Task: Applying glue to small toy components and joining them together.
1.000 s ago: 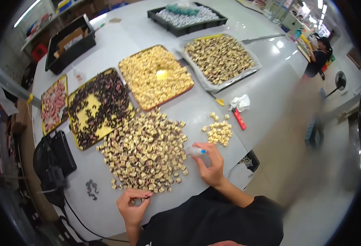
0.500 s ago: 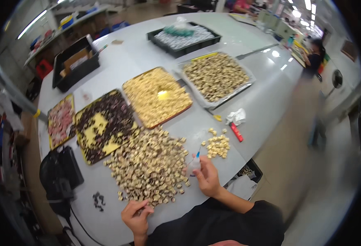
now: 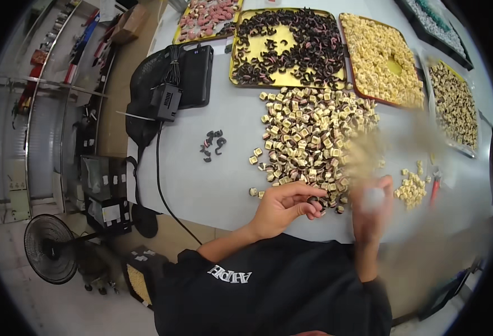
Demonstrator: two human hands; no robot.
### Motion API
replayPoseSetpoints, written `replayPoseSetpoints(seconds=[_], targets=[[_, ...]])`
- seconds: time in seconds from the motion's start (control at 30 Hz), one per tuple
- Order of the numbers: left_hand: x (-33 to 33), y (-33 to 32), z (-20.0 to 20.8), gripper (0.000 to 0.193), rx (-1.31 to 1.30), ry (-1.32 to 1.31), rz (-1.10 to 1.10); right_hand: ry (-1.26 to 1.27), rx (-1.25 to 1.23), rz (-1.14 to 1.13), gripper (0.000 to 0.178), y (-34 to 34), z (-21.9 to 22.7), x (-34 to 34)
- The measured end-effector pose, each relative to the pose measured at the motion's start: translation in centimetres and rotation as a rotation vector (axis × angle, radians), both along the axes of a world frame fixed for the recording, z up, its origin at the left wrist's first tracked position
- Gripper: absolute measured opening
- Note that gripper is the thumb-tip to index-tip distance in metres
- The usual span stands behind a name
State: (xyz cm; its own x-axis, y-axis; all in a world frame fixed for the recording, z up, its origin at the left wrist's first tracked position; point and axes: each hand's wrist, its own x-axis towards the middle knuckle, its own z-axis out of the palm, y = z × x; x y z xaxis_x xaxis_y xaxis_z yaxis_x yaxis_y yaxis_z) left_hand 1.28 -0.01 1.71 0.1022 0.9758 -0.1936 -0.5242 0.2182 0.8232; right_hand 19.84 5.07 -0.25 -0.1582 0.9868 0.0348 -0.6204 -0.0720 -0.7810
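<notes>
Hand, left (image 3: 277, 210): fingertips pinched round a small dark piece (image 3: 313, 200), at the near edge of the cube pile (image 3: 308, 140). Hand, right (image 3: 365, 221): blurred, gripping a whitish bottle (image 3: 373, 198) near the pile's right edge. Cream pieces (image 3: 410, 189): farther right. Yellow tray (image 3: 257, 51): beyond the pile.

I see a block heap (image 3: 300, 131) on the desk (image 3: 227, 182); curved-piece tray (image 3: 253, 50) behind it, power adapter (image 3: 168, 102) to its left, smaller pile (image 3: 412, 187) right.
</notes>
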Motion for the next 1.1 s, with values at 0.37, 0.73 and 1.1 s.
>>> replayPoseSetpoints(seconds=[0.37,0.73,1.1], targets=[[0.7,1.7,-2.7,0.024,0.257,-0.069,0.03,0.043,-0.123,0.031,0.041,1.7,1.6,-0.7],[0.3,2.2,-2.6,0.031,0.36,0.213,0.062,-0.129,-0.019,0.1,0.04,1.9,1.4,-1.4],[0.3,2.1,-2.7,0.032,0.398,0.293,0.068,-0.11,0.036,0.109,0.038,1.8,1.2,-1.3]])
